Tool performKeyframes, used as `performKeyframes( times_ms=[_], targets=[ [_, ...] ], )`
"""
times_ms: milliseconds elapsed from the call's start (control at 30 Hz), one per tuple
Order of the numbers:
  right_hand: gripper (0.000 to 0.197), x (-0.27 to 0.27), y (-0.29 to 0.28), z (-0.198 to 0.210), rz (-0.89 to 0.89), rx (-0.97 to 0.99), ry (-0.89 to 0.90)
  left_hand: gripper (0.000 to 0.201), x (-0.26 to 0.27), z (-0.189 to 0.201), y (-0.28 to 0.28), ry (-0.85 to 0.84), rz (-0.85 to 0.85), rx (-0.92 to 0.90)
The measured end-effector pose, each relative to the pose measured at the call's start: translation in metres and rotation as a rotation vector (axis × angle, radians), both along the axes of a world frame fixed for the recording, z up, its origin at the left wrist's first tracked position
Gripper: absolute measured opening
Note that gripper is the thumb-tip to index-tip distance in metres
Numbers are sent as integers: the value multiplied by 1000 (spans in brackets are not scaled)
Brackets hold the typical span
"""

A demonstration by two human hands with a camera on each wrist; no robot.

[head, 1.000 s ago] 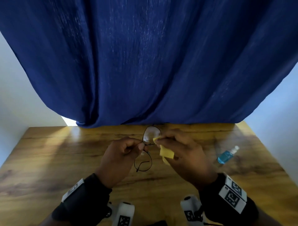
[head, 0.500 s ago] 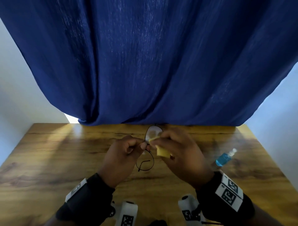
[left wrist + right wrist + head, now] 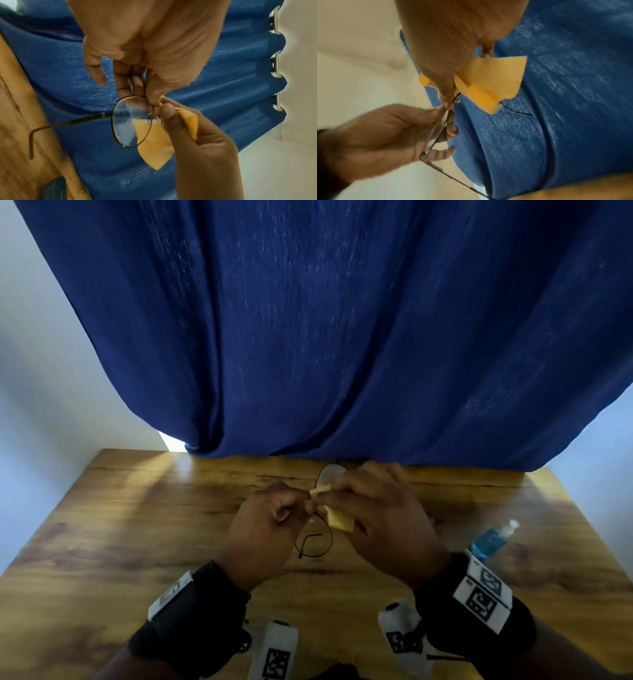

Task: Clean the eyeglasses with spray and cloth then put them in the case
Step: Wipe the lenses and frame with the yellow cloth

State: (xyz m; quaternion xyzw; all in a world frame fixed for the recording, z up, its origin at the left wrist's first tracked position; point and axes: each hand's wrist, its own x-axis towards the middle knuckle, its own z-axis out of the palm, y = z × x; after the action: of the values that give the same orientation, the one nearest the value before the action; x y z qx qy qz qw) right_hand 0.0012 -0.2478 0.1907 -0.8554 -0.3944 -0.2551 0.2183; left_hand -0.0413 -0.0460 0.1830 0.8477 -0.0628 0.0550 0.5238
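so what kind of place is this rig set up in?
Probably a room at home or a small office, not a lab or workshop. A wood-grain table stands against pale walls, a blue curtain hangs behind it on a metal rod, likely over a window.

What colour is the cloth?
Yellow; the cloth shows best in the right wrist view.
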Motion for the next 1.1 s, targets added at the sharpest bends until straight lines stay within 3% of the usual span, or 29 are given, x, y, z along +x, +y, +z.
performKeyframes(
  times_ms=[133, 267, 367, 467, 567, 667, 800, 933, 1033, 1100],
  targets=[
    [24, 12, -4, 4, -105, 116, 43, 24, 1, 6, -3, -22, 16, 35],
    [21, 13, 0, 4, 4, -34, -36, 24, 1, 8, -3, -53, 16, 78],
    [23, 20, 1, 9, -97, 124, 22, 20, 0, 9, -1, -43, 34, 50],
    [23, 16, 7, 6, 20, -40, -49, 30, -2, 11, 2, -83, 28, 78],
    [23, 19, 10, 11, -100, 113, 20, 23, -4, 10, 7, -82, 37, 79],
    [24, 10, 15, 5, 33, -9, -47, 24, -5, 7, 13, -100, 34, 92],
    [23, 14, 17, 1, -99, 102, 22, 20, -3, 4, 24, -84, 43, 85],
    [21, 9, 26, -4, -17, -42, -49, 19, -1, 4, 30, -93, 24, 107],
    [22, 11, 34, -1, -121, 121, 22, 20, 2, 4, 35, -72, 30, 92],
    [19, 6, 42, -3, -42, -11, -39, 21, 4, 2, 38, -90, 32, 116]
  ],
)
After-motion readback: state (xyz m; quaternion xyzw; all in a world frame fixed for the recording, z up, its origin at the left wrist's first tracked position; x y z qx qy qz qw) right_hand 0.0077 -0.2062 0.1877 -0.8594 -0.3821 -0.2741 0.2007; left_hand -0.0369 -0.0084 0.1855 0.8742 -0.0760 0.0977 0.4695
